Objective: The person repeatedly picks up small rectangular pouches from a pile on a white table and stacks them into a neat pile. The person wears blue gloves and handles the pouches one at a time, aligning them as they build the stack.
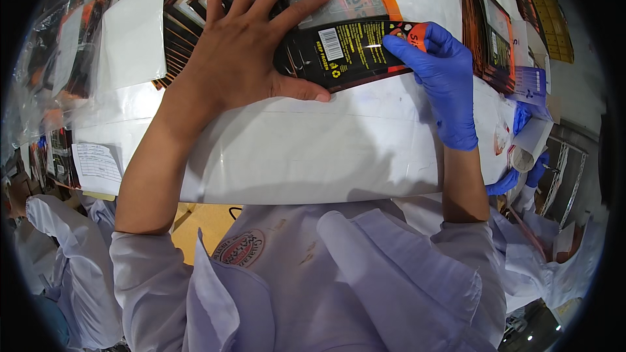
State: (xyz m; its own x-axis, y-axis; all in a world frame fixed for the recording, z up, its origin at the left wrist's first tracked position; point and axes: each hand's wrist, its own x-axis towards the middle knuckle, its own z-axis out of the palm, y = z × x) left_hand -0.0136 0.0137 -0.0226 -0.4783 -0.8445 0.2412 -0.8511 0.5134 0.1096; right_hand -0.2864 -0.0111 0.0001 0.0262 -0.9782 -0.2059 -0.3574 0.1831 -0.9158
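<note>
Bare and with its fingers spread, my left hand (239, 54) lies over a fan of printed plastic food pouches (183, 24) on the white-covered table. Its thumb rests at the lower left edge of a black pouch (352, 54) that bears a barcode and printed text. My right hand (440, 63), in a blue glove, pinches the right end of that pouch at its orange part, between thumb and fingers. Above it, a pouch with a clear window (342, 0) and an orange edge lies partly under my left fingers.
A stack of pouches (489, 44) stands at the right, beside a purple-printed card (530, 85). Clear plastic bags with pouches (68, 54) lie at the left, above a paper form (97, 166). Co-workers in pale coats (73, 274) are at both sides; a blue-gloved hand (503, 183) shows at the right.
</note>
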